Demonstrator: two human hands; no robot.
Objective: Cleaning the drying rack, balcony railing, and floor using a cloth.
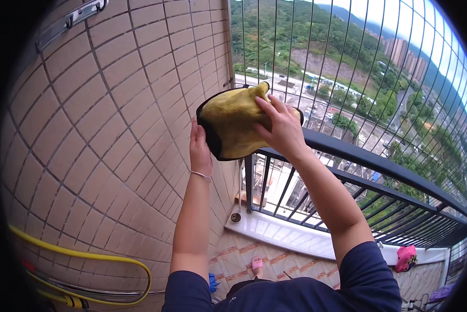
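Note:
A yellow fuzzy cloth (233, 117) with dark edging and a black patch at its lower left is held up in front of me, above the corner of the balcony railing. My left hand (200, 150) supports its left edge, with the thumb near the black patch and other fingers hidden behind. Across the right part of the cloth, my right hand (284, 124) lies with fingers spread and pinches up a fold near the top. A thin bracelet (200, 175) circles my left wrist.
A tiled wall (112, 128) rises on the left, with a metal hook rail (75, 17) above and a yellow hose (81, 253) below. Ahead stand a dark railing (373, 167) and vertical safety bars (325, 50). A pink bundle (406, 258) sits at the right ledge.

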